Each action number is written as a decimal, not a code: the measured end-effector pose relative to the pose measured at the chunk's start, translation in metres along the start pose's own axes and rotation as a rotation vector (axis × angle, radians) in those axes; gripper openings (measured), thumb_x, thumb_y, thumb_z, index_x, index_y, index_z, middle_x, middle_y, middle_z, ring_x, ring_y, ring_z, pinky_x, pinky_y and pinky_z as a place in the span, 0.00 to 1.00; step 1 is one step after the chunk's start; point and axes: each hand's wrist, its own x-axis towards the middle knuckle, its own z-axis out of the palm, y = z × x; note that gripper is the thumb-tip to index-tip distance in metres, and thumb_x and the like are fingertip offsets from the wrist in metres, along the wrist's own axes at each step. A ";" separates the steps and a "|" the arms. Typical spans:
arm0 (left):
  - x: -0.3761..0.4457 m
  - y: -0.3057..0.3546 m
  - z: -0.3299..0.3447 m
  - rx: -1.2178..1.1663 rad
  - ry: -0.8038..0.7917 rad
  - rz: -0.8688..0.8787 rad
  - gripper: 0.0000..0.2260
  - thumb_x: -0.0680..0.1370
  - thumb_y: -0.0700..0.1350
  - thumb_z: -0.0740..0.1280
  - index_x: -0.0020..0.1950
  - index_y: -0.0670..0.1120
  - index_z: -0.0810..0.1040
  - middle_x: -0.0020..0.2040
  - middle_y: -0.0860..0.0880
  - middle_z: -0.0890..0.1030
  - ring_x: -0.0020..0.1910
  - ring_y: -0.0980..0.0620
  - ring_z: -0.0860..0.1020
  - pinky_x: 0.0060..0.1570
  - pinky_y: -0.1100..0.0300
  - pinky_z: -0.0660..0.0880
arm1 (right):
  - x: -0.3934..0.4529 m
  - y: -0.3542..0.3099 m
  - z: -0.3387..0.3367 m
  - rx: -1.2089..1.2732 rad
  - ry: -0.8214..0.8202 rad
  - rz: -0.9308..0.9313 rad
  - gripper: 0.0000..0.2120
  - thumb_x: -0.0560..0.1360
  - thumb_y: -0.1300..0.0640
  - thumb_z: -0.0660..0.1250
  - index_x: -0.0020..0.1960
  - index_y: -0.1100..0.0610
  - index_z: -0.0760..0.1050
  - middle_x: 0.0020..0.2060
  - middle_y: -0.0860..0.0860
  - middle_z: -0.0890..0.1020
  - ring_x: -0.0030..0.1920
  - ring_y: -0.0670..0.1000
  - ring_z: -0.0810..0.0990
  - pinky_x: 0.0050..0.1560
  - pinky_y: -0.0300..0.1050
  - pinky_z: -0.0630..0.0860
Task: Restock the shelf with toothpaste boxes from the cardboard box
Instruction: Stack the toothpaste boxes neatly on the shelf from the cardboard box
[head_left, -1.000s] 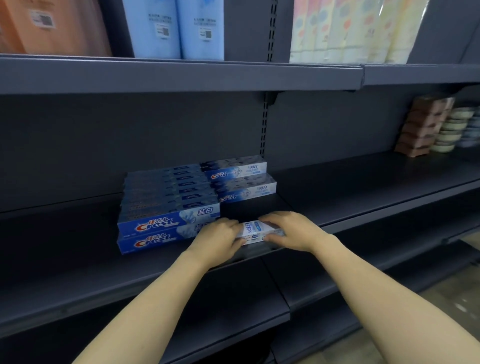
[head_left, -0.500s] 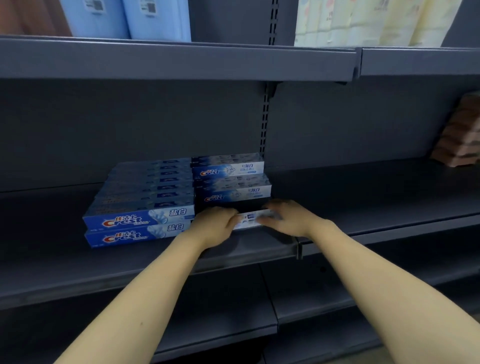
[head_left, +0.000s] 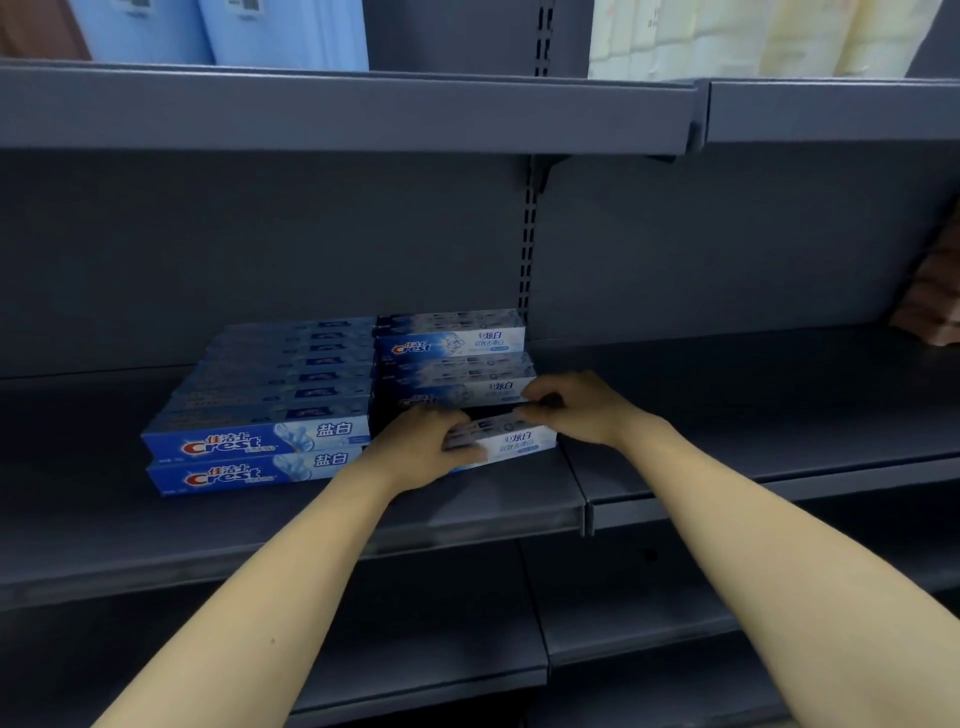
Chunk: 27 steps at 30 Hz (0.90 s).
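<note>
Since half a second ago the white toothpaste box (head_left: 511, 441) has come clear of the hands, its printed front now readable, lying flat near the front edge of the grey shelf (head_left: 467, 512). The left hand (head_left: 415, 449) grips its left end with curled fingers; the right hand (head_left: 576, 410) pinches its upper right edge. It sits just right of the blue Crest stack (head_left: 254, 447), before two stacked white boxes (head_left: 457, 338).
</note>
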 end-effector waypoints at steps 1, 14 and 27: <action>0.001 0.000 0.000 -0.007 -0.012 -0.008 0.16 0.74 0.54 0.70 0.53 0.42 0.80 0.49 0.48 0.82 0.48 0.51 0.78 0.49 0.57 0.75 | 0.001 -0.001 0.002 -0.049 -0.029 -0.026 0.16 0.74 0.45 0.68 0.56 0.54 0.79 0.50 0.48 0.82 0.53 0.48 0.78 0.55 0.43 0.74; 0.062 0.024 -0.035 0.198 0.194 0.050 0.17 0.80 0.51 0.62 0.65 0.44 0.74 0.62 0.45 0.78 0.59 0.46 0.75 0.55 0.55 0.73 | 0.033 0.005 -0.036 -0.293 0.269 -0.176 0.19 0.75 0.50 0.69 0.63 0.57 0.75 0.57 0.52 0.80 0.56 0.53 0.78 0.52 0.45 0.74; 0.081 -0.012 -0.008 0.439 0.163 -0.064 0.24 0.83 0.49 0.55 0.76 0.42 0.57 0.76 0.45 0.59 0.76 0.49 0.56 0.74 0.57 0.51 | 0.067 0.004 0.014 -0.353 0.274 -0.110 0.22 0.80 0.51 0.61 0.72 0.56 0.66 0.69 0.53 0.71 0.66 0.54 0.72 0.61 0.48 0.73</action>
